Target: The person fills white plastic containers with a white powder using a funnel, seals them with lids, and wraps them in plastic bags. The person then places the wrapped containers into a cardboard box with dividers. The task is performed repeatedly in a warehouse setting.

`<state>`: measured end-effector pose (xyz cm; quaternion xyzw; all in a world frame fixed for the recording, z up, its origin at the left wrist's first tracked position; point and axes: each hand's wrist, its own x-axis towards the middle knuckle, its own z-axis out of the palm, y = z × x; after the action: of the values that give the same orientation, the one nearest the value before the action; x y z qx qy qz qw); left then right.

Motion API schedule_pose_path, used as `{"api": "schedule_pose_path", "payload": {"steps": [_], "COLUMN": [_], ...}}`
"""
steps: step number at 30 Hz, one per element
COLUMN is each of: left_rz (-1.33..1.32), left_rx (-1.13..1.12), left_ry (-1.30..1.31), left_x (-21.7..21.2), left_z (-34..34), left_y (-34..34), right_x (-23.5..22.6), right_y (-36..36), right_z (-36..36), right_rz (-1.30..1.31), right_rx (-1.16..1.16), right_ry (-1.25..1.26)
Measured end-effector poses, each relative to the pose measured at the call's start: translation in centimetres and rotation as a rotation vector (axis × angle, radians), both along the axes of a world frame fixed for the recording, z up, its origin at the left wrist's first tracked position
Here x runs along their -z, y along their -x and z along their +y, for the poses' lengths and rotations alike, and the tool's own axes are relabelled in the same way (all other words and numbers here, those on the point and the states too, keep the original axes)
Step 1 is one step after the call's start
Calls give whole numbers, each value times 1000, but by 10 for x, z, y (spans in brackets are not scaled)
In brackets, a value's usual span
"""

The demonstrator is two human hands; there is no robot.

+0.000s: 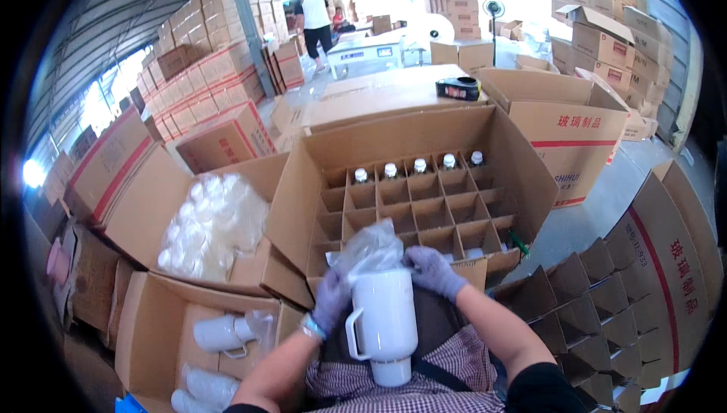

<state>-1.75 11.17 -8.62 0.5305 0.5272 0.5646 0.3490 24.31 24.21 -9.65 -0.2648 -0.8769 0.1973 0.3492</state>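
A white tumbler (382,314) with a side handle rests against my lap, its narrow base toward me. A clear plastic bag (375,246) covers its far end. My left hand (331,297), in a purple-grey glove, is closed at the bag's left edge, beside the tumbler. On the other side my right hand (438,271), gloved alike, has its fingers closed at the bag's right edge. Just beyond stands an open carton (409,127) with cardboard dividers (397,195). Several bottles with white caps (419,165) stand in its far row.
To the left, a carton holds a bag of white caps (208,224). A nearer box (140,314) contains white tumblers (216,333). Carton dividers (583,299) lie at right. A black tape dispenser (458,88) sits on cardboard behind. Another person (314,19) stands far off.
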Motion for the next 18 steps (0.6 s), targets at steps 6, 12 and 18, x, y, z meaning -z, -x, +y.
{"api": "schedule_pose_path", "payload": {"steps": [6, 12, 18], "left_rz": [92, 505, 94], "left_rx": [-130, 78, 61], "left_ry": [-65, 132, 128], "left_x": [-65, -65, -68], "left_z": [-107, -157, -108], "left_y": [-39, -40, -60], "right_x": [-76, -42, -69], "right_y": [-45, -74, -73], "right_z": [-129, -203, -238], "right_rz": [228, -102, 109], "right_rx": [-60, -286, -13], "right_ry": [-142, -58, 492]}}
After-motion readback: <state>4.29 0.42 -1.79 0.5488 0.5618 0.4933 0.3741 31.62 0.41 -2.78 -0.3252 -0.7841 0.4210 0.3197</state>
